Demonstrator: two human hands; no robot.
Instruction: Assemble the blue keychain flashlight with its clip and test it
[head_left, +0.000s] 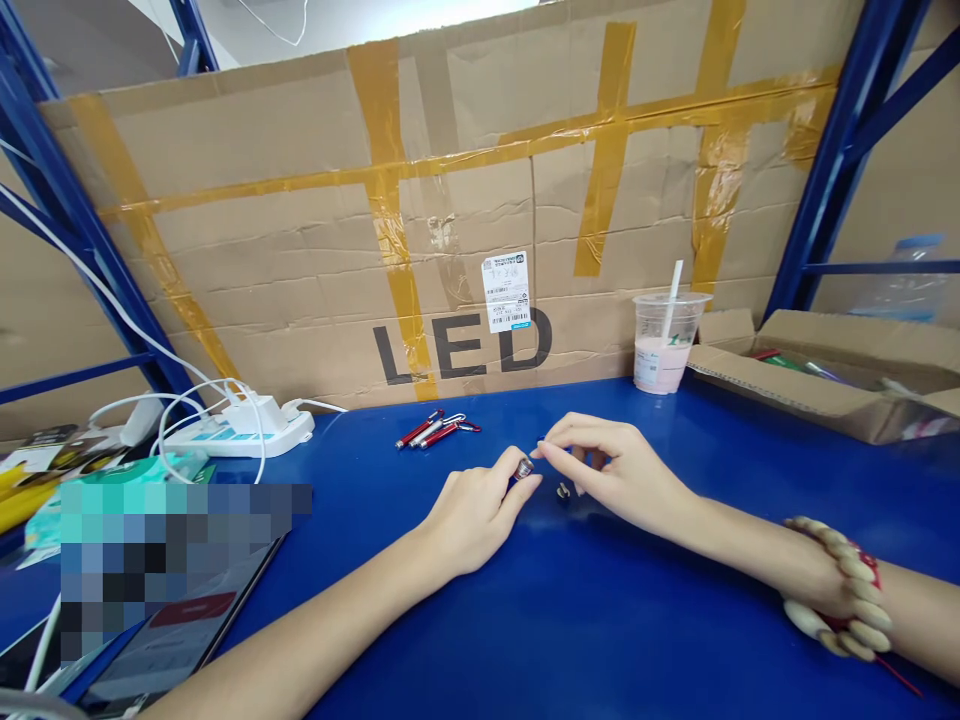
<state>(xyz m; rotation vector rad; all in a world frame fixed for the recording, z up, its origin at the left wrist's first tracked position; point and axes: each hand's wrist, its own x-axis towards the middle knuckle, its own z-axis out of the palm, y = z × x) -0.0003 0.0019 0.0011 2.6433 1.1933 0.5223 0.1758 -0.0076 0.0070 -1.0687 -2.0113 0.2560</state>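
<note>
My left hand (476,515) pinches a small silver metal cylinder (524,467) between thumb and forefinger, its end facing up and to the right. Close beside it, the thumb and forefinger of my right hand (611,462) come together in a pinch. Whatever lies between those right fingertips is too small to make out. Under the right hand, a tiny dark and brass-coloured part (563,492) lies on the blue tabletop (480,640). Farther back are several slim red and silver pocket flashlights (433,430) with small carabiner clips.
Behind stands a cardboard sheet (300,270) marked LED. A cup with a straw (663,345) and an open carton (825,385) are at the right. On the left are a white power strip (240,432) with cables and a dark flat device (195,620).
</note>
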